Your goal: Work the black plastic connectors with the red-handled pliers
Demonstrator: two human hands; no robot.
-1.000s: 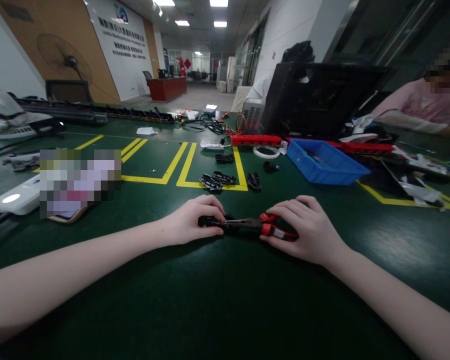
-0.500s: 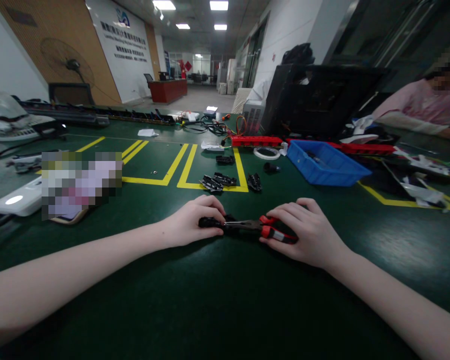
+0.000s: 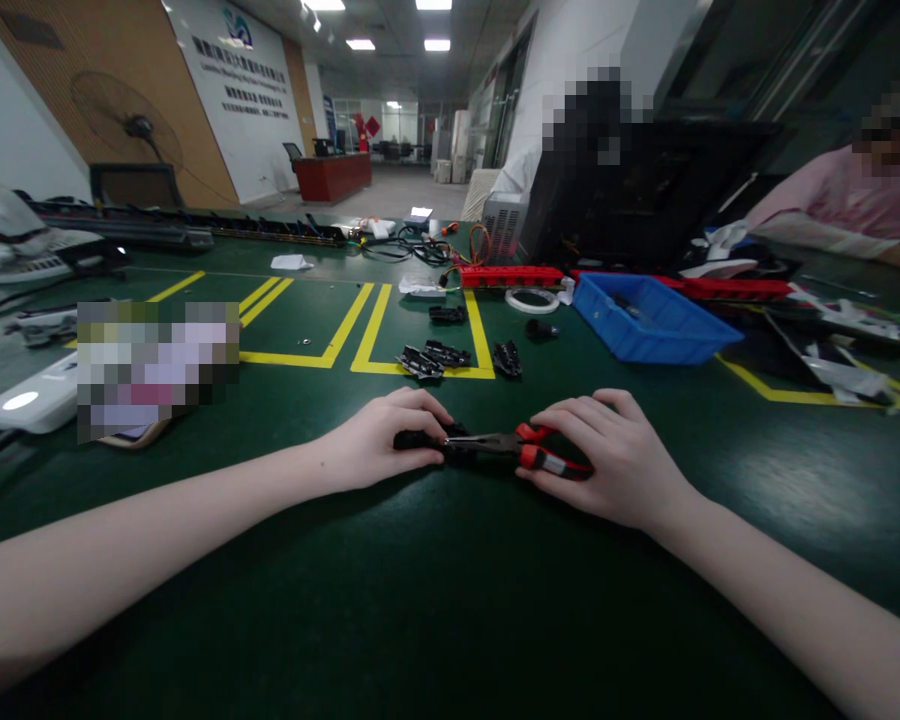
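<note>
Left fingers [image 3: 420, 458] have the part [image 3: 414, 440] pinched on the near counter [image 3: 450, 600], right fingers [image 3: 570, 412] grip the pliers [image 3: 499, 443], so I'd brace it well and squeeze gently, no twisting.

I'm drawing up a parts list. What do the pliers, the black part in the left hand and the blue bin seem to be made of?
Pliers: grey, faintly shiny nose, likely steel; red-and-black handles, probably plastic or rubber. Black part: perhaps plastic, from its plain dark surface, but partly hidden. Blue bin: probably smooth moulded plastic, given its even colour and thin walls.
</note>
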